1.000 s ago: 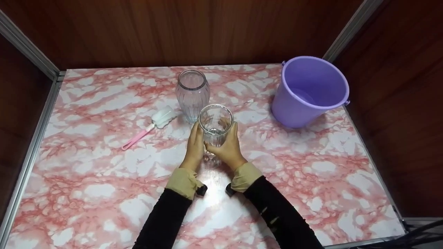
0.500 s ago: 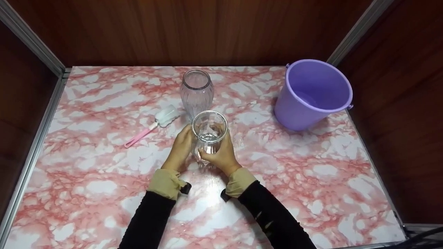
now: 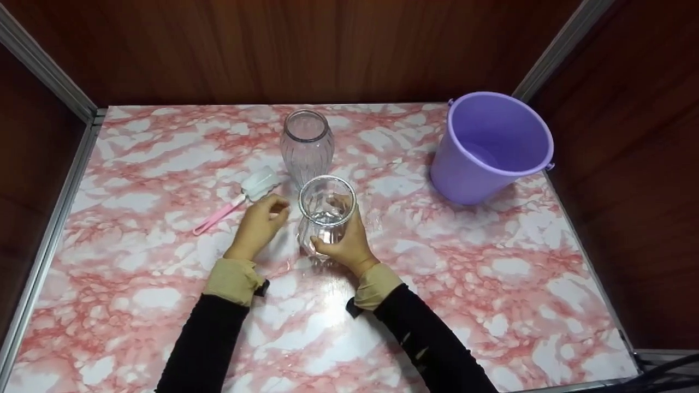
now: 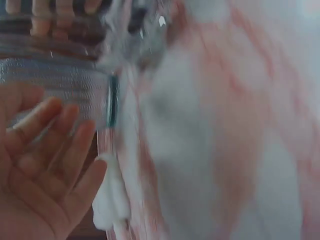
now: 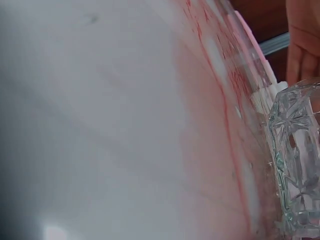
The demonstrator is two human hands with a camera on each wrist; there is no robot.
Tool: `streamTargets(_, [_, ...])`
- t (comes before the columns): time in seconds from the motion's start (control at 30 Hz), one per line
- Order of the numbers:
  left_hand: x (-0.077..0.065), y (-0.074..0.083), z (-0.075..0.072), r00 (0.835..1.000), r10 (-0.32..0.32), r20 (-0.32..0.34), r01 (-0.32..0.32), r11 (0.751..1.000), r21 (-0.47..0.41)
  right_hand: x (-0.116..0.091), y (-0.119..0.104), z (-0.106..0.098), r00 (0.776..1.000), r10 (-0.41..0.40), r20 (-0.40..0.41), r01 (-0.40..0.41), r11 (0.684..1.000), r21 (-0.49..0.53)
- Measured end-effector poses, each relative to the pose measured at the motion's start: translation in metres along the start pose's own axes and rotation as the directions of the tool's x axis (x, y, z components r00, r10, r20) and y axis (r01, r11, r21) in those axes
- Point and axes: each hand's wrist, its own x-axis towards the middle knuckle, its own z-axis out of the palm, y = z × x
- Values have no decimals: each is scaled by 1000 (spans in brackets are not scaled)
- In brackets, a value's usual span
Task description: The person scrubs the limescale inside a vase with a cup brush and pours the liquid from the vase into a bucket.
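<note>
- The place appears to be a small partitioned work booth; what kind of building holds it cannot be told.
- Dark wood-grain boards wall it in: a back panel (image 3: 300,49), a left panel (image 3: 33,180) and a right panel (image 3: 644,191), close around the tabletop (image 3: 491,305).
- Silvery metal profiles (image 3: 46,65) run along the panel joints and beside the table's left edge, suggesting a modular frame.
- The tabletop has a red-and-white marbled pattern and catches a bright glare near its front middle.
- Dark cables (image 3: 671,367) cross the front right corner, near more metal framing.
- The objects are household ones: a purple bucket (image 3: 453,180), a pink-handled brush (image 3: 221,216), a ribbed vase (image 3: 307,155) and a glass vessel (image 3: 306,232).
</note>
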Motion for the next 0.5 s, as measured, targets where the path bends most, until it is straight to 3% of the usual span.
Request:
streamTargets(0.23, [0,-24,-36,982,-97,-159,129,970,207,-1,4,2,999,33,11,-33,999,42])
streamTargets(0.37, [-5,-36,-51,972,-129,-197,193,914,357,-2,3,2,999,39,13,-39,999,34])
streamTargets(0.5, [-12,-44,-61,960,-213,-181,272,862,428,-1,2,2,1000,25,7,-25,999,43])
